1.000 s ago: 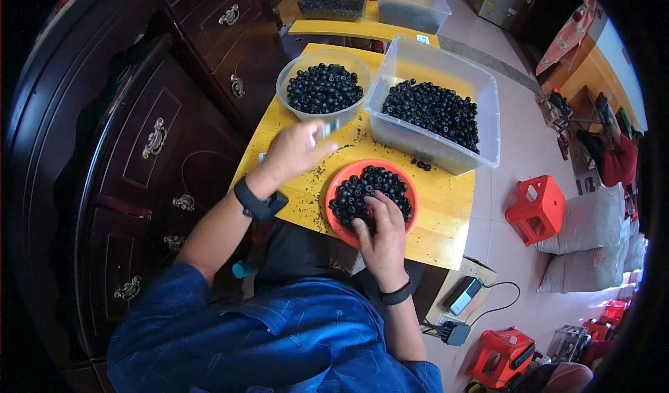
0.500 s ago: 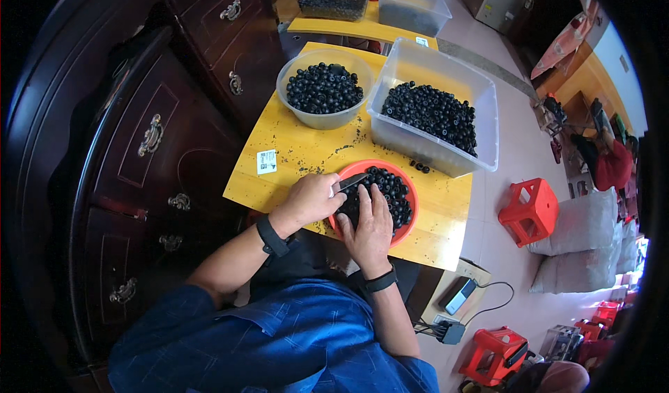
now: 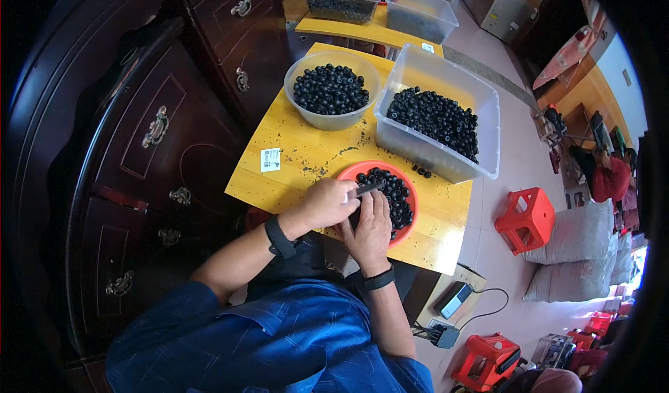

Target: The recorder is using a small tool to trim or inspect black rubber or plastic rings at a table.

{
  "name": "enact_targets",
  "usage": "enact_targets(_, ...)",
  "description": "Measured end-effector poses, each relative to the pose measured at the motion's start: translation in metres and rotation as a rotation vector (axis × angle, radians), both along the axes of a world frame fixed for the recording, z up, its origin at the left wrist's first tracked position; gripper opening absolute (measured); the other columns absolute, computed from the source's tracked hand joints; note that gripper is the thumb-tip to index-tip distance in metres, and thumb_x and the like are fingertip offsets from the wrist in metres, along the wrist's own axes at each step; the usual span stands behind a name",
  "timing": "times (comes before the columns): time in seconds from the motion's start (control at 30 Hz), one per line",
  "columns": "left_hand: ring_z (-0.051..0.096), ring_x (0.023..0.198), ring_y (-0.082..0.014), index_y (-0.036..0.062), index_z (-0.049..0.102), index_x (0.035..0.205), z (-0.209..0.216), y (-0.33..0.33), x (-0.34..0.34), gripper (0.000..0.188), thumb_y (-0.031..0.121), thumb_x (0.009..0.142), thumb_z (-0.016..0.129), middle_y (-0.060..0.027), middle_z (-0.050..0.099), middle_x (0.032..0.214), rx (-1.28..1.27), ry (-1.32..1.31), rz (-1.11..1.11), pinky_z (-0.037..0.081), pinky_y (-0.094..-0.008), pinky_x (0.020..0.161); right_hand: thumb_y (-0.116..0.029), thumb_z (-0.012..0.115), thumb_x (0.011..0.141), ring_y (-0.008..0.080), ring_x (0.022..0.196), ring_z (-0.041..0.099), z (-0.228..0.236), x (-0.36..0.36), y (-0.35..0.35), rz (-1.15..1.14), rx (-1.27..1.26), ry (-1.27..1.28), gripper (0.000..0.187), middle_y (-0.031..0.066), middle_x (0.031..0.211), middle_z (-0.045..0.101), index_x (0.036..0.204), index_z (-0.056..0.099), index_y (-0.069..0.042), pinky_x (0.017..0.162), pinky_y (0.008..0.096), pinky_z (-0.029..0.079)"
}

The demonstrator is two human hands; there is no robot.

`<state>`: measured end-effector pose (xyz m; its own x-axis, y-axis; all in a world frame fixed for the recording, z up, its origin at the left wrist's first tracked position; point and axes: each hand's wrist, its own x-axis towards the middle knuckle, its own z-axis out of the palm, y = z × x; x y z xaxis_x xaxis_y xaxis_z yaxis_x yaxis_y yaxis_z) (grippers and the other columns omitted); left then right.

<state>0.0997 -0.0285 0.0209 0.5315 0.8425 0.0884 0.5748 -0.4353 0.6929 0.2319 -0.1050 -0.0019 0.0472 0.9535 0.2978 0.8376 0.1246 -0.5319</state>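
Observation:
My left hand is closed on a small knife-like tool with a dark flat blade, pointing right over the bowl. Just beside it, my right hand has its fingers together and bent, thumb toward the left hand. Whatever lies between those fingers is hidden from view. Both hands are over the near left part of a shallow red bowl. Inside it are many small round black parts, some with ring-like openings.
Black parts also fill a round translucent tub and a rectangular clear bin. A white label and black scraps lie on the yellow table. Dark drawers stand at left, a red stool at right.
The left hand has shifted right and the blade has lifted from the parts to cross above the right fingertips. The right fingers, spread over the parts before, have drawn together. The view has shifted slightly.

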Motion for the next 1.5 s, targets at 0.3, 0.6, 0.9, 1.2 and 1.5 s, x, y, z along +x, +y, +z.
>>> enact_targets(0.3,0.066,0.076,-0.0361,0.0015,0.06,0.088,-0.009,0.007,-0.04,0.023,0.023,0.083,0.068,-0.0167,0.065,0.077,-0.063,-0.102,0.317,0.051,-0.0438,0.068,-0.036,0.071,0.082,0.0394,0.134,0.038,0.007,-0.007,0.0,-0.051,-0.035,-0.093,0.063,0.0223,0.142,0.042,0.133,0.051,-0.006,0.102,0.0492,0.04)
enact_targets(0.6,0.063,0.068,-0.0263,-0.0019,0.059,0.086,-0.03,0.007,-0.038,0.02,0.017,0.084,0.067,-0.015,0.063,0.072,-0.217,-0.089,0.231,0.049,-0.0372,0.065,-0.032,0.07,0.082,0.0348,0.109,0.055,0.007,-0.007,0.0,-0.059,-0.008,-0.119,0.045,0.0177,0.128,0.051,0.118,0.06,-0.006,0.087,0.0462,0.049)
enact_targets(0.9,0.064,0.07,-0.0273,-0.0019,0.058,0.089,-0.028,0.004,-0.038,0.02,0.017,0.085,0.066,-0.0168,0.064,0.076,-0.192,-0.079,0.214,0.05,-0.0377,0.066,-0.026,0.071,0.081,0.0349,0.096,0.061,0.01,-0.002,0.006,-0.047,-0.017,-0.048,0.035,0.0161,0.12,0.053,0.11,0.061,-0.007,0.079,0.043,0.053)
enact_targets(1.2,0.064,0.072,-0.0306,-0.0015,0.057,0.088,-0.035,-0.001,-0.042,0.021,0.017,0.085,0.066,-0.0171,0.064,0.077,-0.206,-0.138,0.208,0.05,-0.0388,0.067,-0.015,0.064,0.088,0.0345,0.084,0.065,0.006,0.005,0.013,-0.05,-0.075,-0.008,0.012,0.0151,0.106,0.058,0.098,0.061,-0.01,0.069,0.0438,0.055)
enact_targets(1.5,0.063,0.071,-0.0293,-0.0004,0.057,0.089,-0.032,-0.004,-0.044,0.023,0.02,0.085,0.067,-0.0154,0.062,0.075,-0.209,-0.098,0.211,0.049,-0.0389,0.066,-0.008,0.06,0.089,0.0356,0.085,0.063,0.02,0.01,0.015,-0.031,0.046,0.189,0.01,0.0144,0.099,0.059,0.099,0.062,-0.009,0.072,0.0426,0.053)
